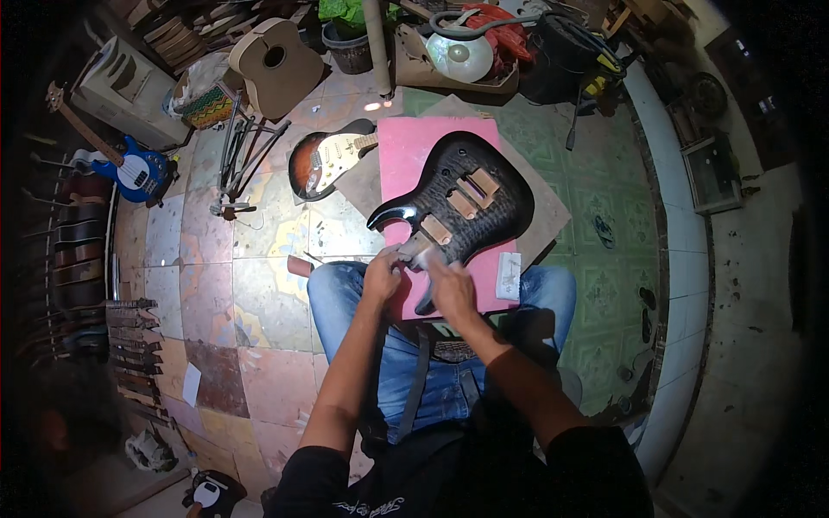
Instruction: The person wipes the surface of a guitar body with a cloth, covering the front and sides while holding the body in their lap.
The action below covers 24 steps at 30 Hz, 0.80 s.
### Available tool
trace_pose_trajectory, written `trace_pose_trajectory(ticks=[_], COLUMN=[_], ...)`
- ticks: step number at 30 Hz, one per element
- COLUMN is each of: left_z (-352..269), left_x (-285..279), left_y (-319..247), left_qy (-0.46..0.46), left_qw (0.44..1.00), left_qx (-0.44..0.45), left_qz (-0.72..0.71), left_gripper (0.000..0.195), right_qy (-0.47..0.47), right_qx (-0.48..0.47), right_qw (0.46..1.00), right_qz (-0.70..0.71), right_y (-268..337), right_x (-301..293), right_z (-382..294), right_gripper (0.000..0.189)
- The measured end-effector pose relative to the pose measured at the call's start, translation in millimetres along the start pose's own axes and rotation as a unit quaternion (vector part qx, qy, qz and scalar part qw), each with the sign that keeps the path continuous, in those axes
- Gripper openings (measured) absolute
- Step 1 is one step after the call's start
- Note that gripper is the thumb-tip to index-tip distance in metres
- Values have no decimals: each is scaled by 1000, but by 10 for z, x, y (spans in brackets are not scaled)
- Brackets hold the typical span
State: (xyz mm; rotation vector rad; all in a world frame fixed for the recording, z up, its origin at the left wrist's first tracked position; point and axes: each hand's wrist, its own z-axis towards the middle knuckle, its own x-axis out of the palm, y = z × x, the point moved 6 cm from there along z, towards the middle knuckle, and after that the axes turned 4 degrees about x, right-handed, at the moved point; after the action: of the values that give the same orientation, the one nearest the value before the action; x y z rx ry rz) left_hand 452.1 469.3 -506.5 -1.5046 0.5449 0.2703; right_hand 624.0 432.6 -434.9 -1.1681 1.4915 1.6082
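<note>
A dark electric guitar body [479, 223] with a figured top and bare wood pickup cavities lies across a pink board [405, 158] before me. Its neck end points towards me. My left hand [383, 275] grips the body's edge beside the neck pocket, fingertips on the wood. Over that pocket my right hand [452, 288] is blurred by motion. Its fingers are closed around a small pale piece [424, 254], too smeared to name exactly. Part of the neck pocket and the near horn is hidden by my hands.
A folded white paper [509, 275] with writing lies on the board's right edge. Left of the board rest a sunburst electric guitar [330, 158] and a metal folding stand [236, 162]. An acoustic guitar body [275, 71] stands behind them. A reddish roll [300, 266] is near my left knee.
</note>
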Motion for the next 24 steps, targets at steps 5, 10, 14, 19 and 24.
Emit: trace_pose_trajectory(ticks=[5, 10, 14, 19, 24], left_z=[22, 1, 14, 24, -12], left_x=[-4, -29, -2, -3, -8], left_y=[3, 20, -114, -203, -281], left_qy=[0, -1, 12, 15, 22], left_qw=[1000, 1000, 1000, 998, 990], left_qx=[29, 29, -8, 34, 75], left_qz=[-8, -4, 10, 53, 118], left_gripper=[47, 41, 32, 28, 34], right_qy=[-31, 16, -16, -58, 34], right_qx=[12, -93, -68, -20, -131], right_qw=[999, 996, 997, 996, 990], right_qz=[-2, 7, -36, -63, -42], right_y=[-50, 8, -437, -477, -312], right_x=[102, 88, 52, -20, 74], right_z=[-34, -65, 24, 72, -98], right_gripper=[47, 49, 50, 50, 55])
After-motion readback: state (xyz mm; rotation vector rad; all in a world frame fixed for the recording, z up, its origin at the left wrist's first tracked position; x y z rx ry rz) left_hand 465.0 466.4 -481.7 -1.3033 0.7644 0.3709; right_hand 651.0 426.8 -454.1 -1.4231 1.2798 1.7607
